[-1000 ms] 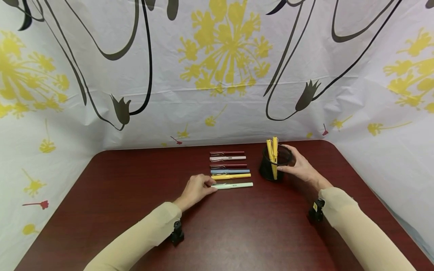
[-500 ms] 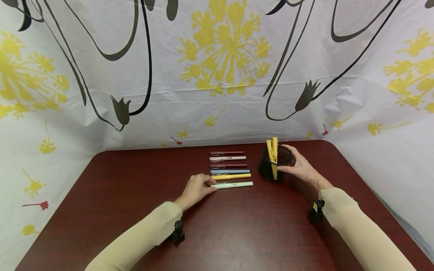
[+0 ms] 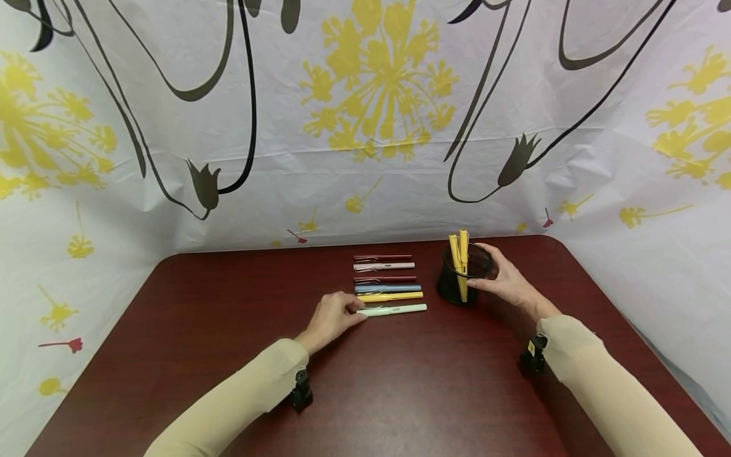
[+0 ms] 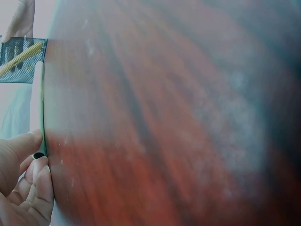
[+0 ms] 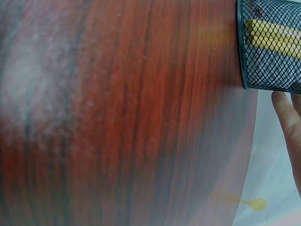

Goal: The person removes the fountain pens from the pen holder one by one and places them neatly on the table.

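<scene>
My left hand (image 3: 333, 319) pinches the clip end of a mint-green pen (image 3: 396, 310) between thumb and fingers. This pen lies nearest me in a row, just in front of a yellow pen (image 3: 394, 296). In the left wrist view the thumb (image 4: 21, 148) presses along its side, close over the tabletop. On the right, my right hand (image 3: 511, 287) grips a black mesh pen holder (image 3: 448, 289) around its far right side. Two yellow pens (image 3: 464, 254) stand in the holder, leaning to its left side; the right wrist view shows them through the mesh (image 5: 277, 70).
Behind the yellow pen lie a blue pen (image 3: 394, 289), a dark red pen (image 3: 394, 279), a pale pink pen (image 3: 391, 266) and another dark red pen (image 3: 388, 258), roughly parallel. The dark red-brown table (image 3: 365, 393) ends at a white patterned sheet (image 3: 263, 127).
My left hand has shifted the mint-green pen very slightly away from me, closer to the yellow pen. The right hand and the pen holder have stayed in place.
</scene>
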`<state>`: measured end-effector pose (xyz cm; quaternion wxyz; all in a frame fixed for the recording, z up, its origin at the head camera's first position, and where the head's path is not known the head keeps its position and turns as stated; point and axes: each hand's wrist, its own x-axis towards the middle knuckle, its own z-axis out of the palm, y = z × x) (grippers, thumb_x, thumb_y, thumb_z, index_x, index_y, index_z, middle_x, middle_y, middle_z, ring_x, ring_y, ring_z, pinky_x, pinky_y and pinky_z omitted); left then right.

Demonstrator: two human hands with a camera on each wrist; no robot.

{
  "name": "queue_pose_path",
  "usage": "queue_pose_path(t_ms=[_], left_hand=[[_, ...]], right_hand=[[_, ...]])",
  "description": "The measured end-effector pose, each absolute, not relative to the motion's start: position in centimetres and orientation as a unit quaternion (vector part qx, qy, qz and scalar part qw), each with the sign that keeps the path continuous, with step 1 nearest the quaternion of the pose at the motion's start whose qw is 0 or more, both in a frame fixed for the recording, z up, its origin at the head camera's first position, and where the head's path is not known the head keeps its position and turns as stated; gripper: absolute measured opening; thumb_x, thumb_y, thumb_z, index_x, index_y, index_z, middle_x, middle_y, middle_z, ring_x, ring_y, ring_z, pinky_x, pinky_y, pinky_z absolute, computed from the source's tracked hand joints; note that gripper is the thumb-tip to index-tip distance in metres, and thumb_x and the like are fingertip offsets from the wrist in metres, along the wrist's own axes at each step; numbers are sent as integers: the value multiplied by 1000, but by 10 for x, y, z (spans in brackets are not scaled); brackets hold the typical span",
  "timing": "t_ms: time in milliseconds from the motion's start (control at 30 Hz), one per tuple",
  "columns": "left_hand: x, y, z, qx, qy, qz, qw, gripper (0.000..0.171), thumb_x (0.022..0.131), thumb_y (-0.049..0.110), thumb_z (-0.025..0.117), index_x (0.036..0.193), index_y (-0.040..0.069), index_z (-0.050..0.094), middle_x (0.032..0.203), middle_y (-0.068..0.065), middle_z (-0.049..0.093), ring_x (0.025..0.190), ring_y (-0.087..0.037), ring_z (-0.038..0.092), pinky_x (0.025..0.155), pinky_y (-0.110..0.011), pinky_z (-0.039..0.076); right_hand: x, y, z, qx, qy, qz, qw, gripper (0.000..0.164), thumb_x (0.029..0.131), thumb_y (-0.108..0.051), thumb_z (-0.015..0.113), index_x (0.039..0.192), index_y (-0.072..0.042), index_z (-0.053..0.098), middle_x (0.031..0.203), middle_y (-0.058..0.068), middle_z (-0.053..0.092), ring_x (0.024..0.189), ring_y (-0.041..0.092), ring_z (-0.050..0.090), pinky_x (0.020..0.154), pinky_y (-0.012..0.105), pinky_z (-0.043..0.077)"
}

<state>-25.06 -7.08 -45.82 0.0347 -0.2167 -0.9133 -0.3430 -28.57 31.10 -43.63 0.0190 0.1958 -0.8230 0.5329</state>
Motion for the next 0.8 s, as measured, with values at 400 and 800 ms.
queue_pose_path(t_ms=[400,800], left_hand=[[-249,-71,-455,-211,-909,-358,41,23,79,21,77,99,11,72,89,-2,67,71,-9,61,64,-22,51],[-267,-25,-414,-139,-812,-566,-30,31,83,26,73,109,10,69,105,-6,70,93,-17,67,75,-28,55]], right_hand=[[-286,312,-437,200,-823,532,22,78,82,1,70,144,-2,23,136,25,40,109,6,54,77,13,48],[-285,311,-437,196,-826,529,17,77,83,-1,70,145,-4,23,137,24,39,110,6,53,77,13,48]])
